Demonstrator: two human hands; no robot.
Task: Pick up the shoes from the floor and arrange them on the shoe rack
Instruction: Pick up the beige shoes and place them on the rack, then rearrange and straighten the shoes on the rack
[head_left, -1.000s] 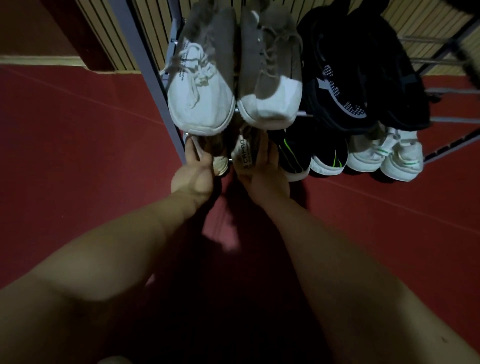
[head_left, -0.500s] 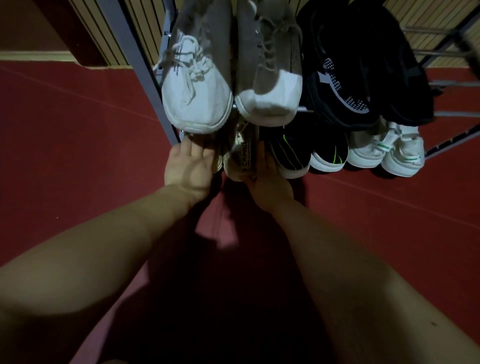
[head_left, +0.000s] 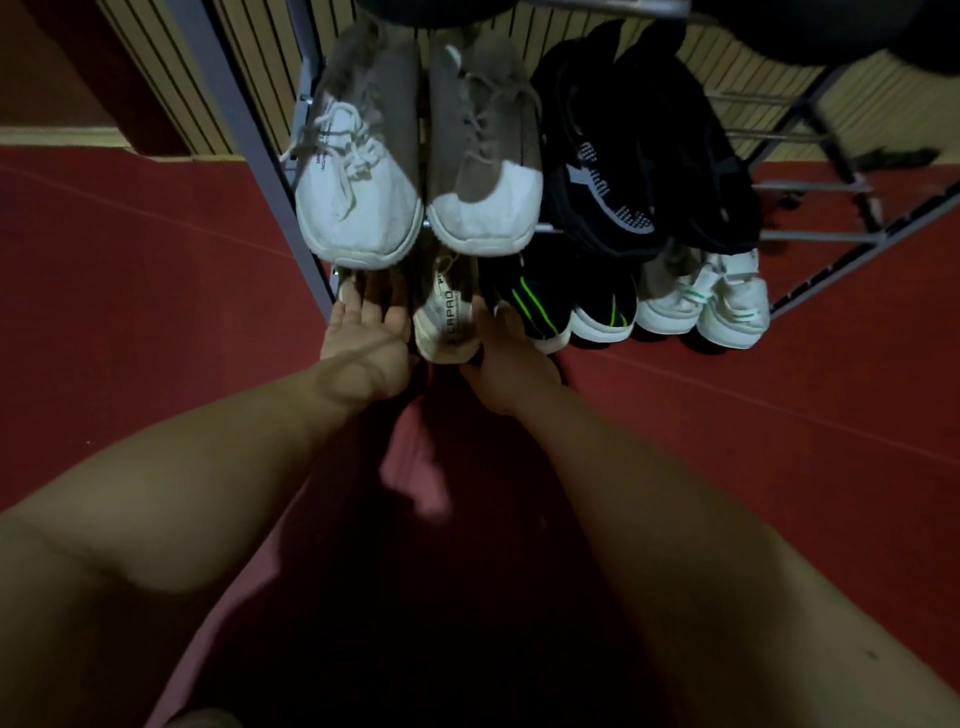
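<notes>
Red floor (head_left: 130, 322) is covered in a matte, carpet-like surface crossed by faint pale seams; the near centre is lost in deep shadow. A ribbed beige wall panel (head_left: 249, 67) is seen behind, cut off by the top edge. The shoe rack (head_left: 244, 140) is built from grey metal posts and thin round rails; its right end is bare and its top tier is cropped out. Two bare forearms fill the lower frame, cropped at the bottom. On the upper visible tier, a grey-and-white knit laced pair (head_left: 358, 208) is set toes outward, touching a black knit pair (head_left: 602, 197) with white dotted patches. Below, a black pair with green stripes (head_left: 540, 312) and a white pair with green trim (head_left: 727, 306) are lined up just beside each other, heels hidden by the tier above. The lettered shoe (head_left: 447, 322), pale with printed black text, is placed at the left end of the lower tier, between both hands; whether it rests on a rail or the floor cannot be told. The left hand (head_left: 363, 343) is held flat, palm up, fingers straight, gripping nothing; fingertips are hidden under the white toe cap, where a dark brownish shape is too dim to identify. The right hand (head_left: 509, 364) is laid against the lettered shoe's right side; its grip cannot be told in the shadow.
</notes>
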